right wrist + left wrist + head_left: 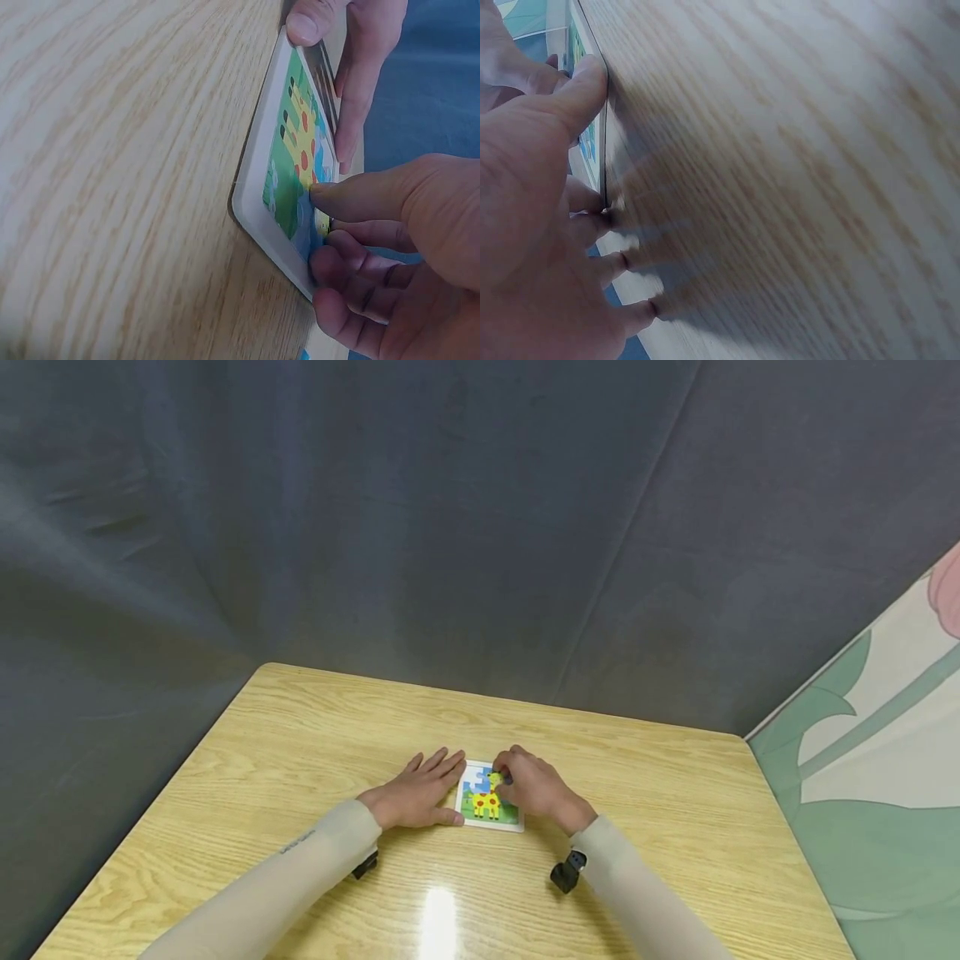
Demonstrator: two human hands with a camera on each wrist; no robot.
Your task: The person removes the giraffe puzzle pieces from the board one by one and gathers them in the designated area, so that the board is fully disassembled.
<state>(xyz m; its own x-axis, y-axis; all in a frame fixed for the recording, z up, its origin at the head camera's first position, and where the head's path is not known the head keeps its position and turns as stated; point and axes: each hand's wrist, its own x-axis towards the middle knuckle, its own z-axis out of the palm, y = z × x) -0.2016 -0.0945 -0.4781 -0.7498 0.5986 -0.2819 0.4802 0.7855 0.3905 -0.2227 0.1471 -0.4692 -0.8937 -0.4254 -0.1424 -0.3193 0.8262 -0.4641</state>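
Note:
A small jigsaw puzzle with a yellow, red-spotted giraffe lies on the table in a white frame. A white piece-shaped patch shows at its upper left. My left hand rests along the frame's left side, fingers spread, with the thumb at the near corner. Over the puzzle's right part, my right hand pinches a puzzle piece by the giraffe's head between thumb and fingers. Its curled fingers hide much of that piece and the frame's far right corner.
The light wood-grain table extends around the puzzle. A dark grey curtain hangs behind it and to the left. At the right is a cloth with a green leaf print. Black wrist cameras sit beneath both wrists.

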